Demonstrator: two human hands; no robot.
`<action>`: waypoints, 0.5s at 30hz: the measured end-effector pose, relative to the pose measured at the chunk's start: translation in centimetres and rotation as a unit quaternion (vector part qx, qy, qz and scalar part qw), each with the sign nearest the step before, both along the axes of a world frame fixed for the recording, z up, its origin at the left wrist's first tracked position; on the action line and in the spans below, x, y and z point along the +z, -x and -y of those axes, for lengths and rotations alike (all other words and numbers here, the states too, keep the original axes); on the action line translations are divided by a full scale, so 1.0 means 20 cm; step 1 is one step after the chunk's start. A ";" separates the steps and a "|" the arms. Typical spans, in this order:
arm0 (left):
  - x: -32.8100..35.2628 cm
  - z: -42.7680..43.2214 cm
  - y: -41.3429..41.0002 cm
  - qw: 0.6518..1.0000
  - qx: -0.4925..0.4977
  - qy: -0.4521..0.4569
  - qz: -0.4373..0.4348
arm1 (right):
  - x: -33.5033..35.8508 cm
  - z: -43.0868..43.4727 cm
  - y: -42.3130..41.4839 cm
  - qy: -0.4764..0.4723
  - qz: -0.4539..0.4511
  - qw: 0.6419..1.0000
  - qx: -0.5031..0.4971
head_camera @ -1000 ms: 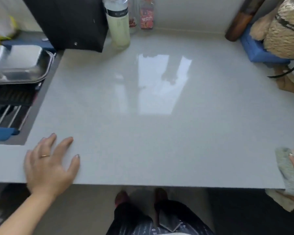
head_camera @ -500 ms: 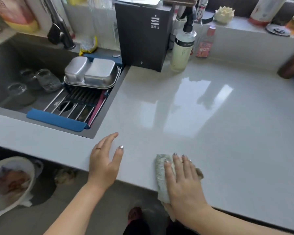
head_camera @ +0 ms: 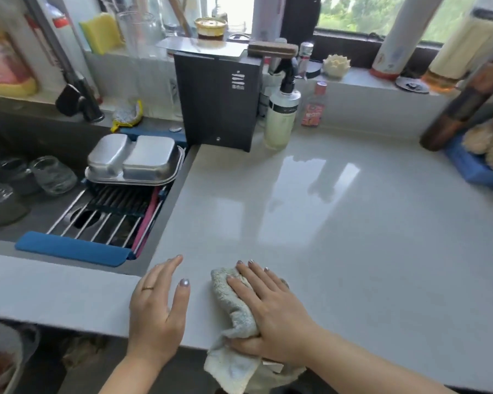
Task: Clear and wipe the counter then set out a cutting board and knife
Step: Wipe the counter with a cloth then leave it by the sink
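Note:
The glossy pale counter (head_camera: 339, 223) fills the middle and right of the head view. My right hand (head_camera: 271, 311) presses a grey cloth (head_camera: 234, 305) flat on the counter's front edge; part of the cloth hangs over the edge. My left hand (head_camera: 157, 311) lies flat on the counter just left of the cloth, fingers spread, holding nothing. A wide knife blade with a brown wooden handle (head_camera: 272, 49) lies on top of the black box (head_camera: 217, 98) at the back. I see no cutting board.
A sink (head_camera: 40, 172) at left holds a steel tray (head_camera: 134, 160), glasses and a drying rack with a blue strip. A pump bottle (head_camera: 281, 115) and small red-labelled bottle (head_camera: 313, 106) stand by the black box. A blue tray (head_camera: 473, 166) with a woven thing sits far right.
My right hand slid the cloth from the counter's right end leftward along the front edge, close to my left hand. My view swung left and up, bringing in the sink and windowsill.

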State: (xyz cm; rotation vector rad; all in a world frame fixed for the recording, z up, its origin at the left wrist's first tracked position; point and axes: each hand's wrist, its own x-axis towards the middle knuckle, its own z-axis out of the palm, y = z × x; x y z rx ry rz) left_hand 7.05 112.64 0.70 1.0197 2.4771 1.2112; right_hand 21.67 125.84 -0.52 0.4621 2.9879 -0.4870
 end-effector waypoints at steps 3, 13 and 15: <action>-0.04 -0.05 -0.10 0.997 -0.043 0.058 -0.016 | 0.00 -0.07 -0.24 0.000 -0.006 0.999 -0.047; -0.03 -0.57 -0.75 0.961 -0.242 0.098 -0.090 | 0.01 -0.37 -1.29 -0.005 0.049 0.952 -0.301; -0.03 -0.66 -0.89 0.948 -0.281 0.101 -0.106 | 0.03 -0.44 -1.55 -0.002 0.068 0.927 -0.370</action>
